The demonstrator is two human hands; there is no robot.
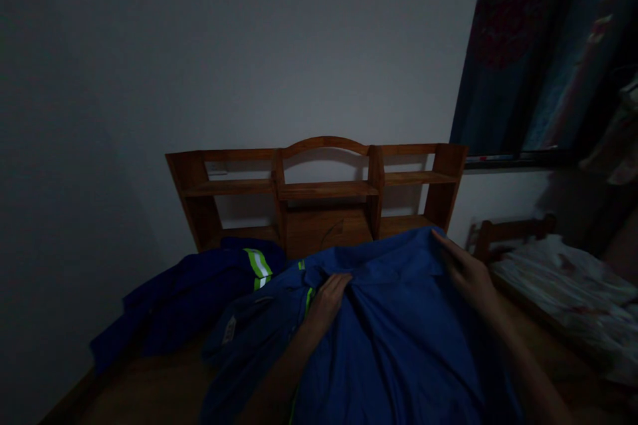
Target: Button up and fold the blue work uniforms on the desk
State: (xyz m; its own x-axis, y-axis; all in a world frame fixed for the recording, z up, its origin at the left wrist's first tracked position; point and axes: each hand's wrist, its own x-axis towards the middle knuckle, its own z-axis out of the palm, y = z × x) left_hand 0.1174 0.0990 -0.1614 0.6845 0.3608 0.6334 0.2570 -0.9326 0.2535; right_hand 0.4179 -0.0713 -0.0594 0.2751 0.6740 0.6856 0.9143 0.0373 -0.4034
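Observation:
A blue work jacket [393,325] with yellow-green piping spreads across the table before me, its fabric creased into long folds. My left hand [329,297] is closed on a gathered part of the cloth near the jacket's upper middle. At the upper right corner of the cloth, my right hand [467,277] holds the edge; the fingers reach along it and the thumb is hard to make out. To the left lies a darker blue garment [192,292] with a reflective band in silver and yellow-green.
A wooden shelf unit [326,191] stands at the back of the table [149,385], against a pale wall. On the right, a whitish plastic-looking cover or bags [568,279] lie beside a wooden chair back or frame [513,236]. A dark curtain [503,53] hangs at the window.

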